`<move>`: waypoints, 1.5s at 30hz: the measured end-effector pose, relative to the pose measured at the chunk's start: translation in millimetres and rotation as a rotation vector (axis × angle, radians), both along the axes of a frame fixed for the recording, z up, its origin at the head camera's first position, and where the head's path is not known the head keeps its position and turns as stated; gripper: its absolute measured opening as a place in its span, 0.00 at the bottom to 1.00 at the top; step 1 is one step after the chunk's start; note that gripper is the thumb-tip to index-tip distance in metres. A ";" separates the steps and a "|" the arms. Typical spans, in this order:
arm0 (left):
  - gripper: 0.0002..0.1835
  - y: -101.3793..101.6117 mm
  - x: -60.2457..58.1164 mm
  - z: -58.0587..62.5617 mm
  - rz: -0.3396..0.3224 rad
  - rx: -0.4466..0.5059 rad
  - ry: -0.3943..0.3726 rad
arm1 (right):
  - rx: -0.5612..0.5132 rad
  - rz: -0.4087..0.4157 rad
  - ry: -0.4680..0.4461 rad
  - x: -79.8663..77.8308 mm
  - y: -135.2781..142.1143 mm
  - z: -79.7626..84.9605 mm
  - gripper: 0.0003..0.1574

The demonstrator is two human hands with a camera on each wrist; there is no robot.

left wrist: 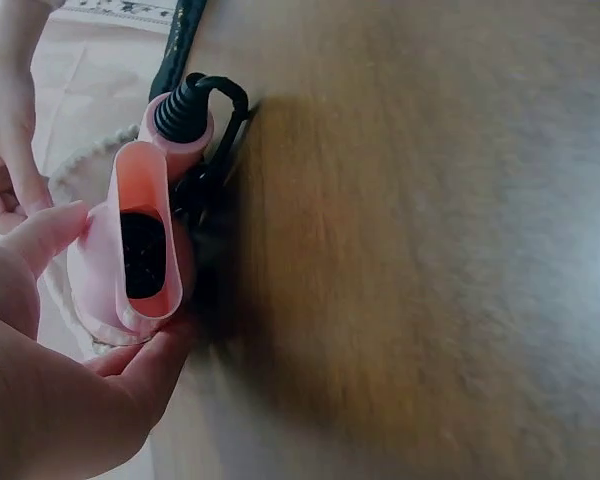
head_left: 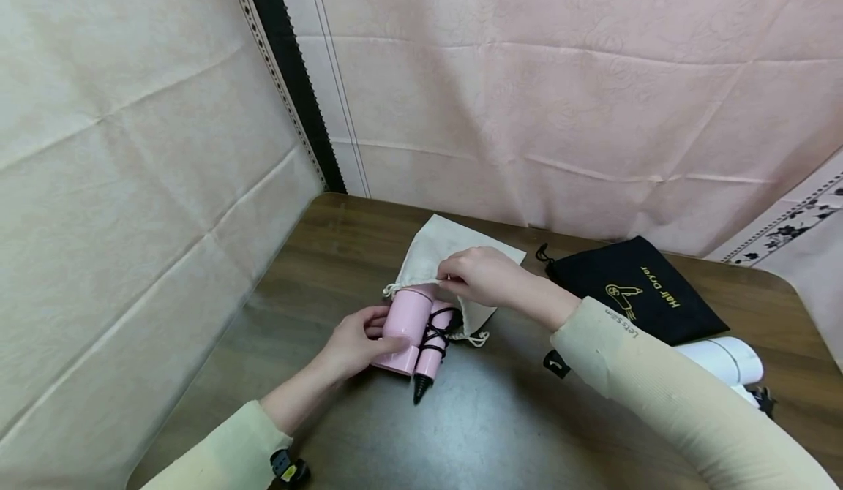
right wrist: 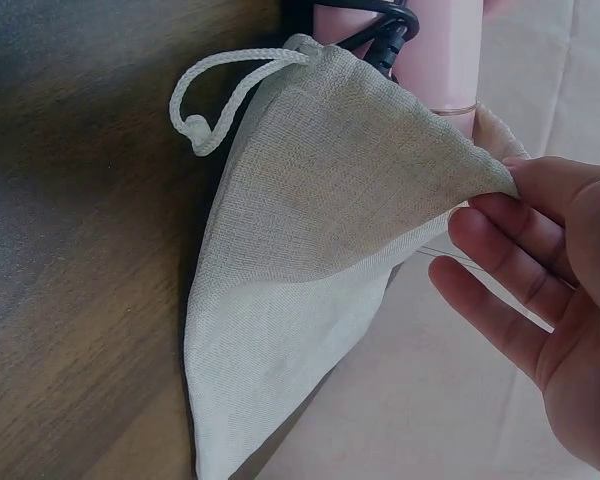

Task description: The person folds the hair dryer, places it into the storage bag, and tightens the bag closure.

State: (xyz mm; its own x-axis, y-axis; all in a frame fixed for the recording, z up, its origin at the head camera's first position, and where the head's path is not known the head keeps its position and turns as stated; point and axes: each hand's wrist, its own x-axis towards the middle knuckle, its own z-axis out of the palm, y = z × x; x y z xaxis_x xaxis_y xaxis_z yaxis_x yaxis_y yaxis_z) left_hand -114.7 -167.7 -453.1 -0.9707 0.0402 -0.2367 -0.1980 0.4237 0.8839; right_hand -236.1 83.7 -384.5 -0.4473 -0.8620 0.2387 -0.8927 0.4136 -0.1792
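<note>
A pink hair dryer (head_left: 407, 322) lies on the table with its folded handle (head_left: 431, 358) alongside, black cord wound round it. Its far end sits in the mouth of an off-white drawstring cloth bag (head_left: 431, 245). My left hand (head_left: 356, 345) grips the dryer's barrel near the nozzle (left wrist: 145, 235), thumb on one side and fingers on the other. Between thumb and forefinger, my right hand (head_left: 484, 276) pinches the bag's rim and lifts it, as the right wrist view shows. A white drawstring loop (right wrist: 220, 95) hangs from the bag's side.
To the right lies a black drawstring pouch (head_left: 635, 289) printed "Hair Dryer". A white hair dryer (head_left: 724, 362) is partly hidden behind my right sleeve. Pale patterned cloth (head_left: 560, 110) hangs behind and to the left of the wooden table (head_left: 527, 417).
</note>
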 end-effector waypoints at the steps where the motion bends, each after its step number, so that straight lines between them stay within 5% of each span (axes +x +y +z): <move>1: 0.39 -0.8 2.2 0.6 -0.002 -0.028 0.013 | 0.000 -0.001 -0.001 0.1 -0.1 0.1 0.10; 6: 0.41 -2.3 12.8 -1.2 0.018 -0.094 0.028 | 0.006 -0.009 -0.004 0.5 0.3 1.0 0.10; 14: 0.33 2.0 13.7 -8.1 0.116 0.251 -0.143 | 0.004 -0.002 -0.006 2.3 -0.8 2.7 0.10; 21: 0.30 6.6 6.0 -8.2 0.159 0.292 -0.206 | -0.005 -0.002 -0.005 3.0 0.1 2.1 0.11; 31: 0.32 12.7 -0.4 -4.6 0.194 0.363 -0.212 | -0.014 -0.001 -0.012 2.6 0.1 1.4 0.11; 45: 0.30 25.2 -9.2 -7.1 0.252 0.412 -0.114 | -0.011 -0.006 -0.019 2.8 1.0 0.4 0.09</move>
State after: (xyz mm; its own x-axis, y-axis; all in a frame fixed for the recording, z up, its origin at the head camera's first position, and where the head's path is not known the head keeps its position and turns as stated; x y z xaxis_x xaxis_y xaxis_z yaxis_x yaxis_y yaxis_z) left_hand -123.9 -142.4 -460.2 -0.9310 -0.0802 -0.3560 -0.3547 -0.0301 0.9345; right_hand -233.4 84.8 -384.1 -0.4572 -0.8563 0.2401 -0.8865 0.4171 -0.2005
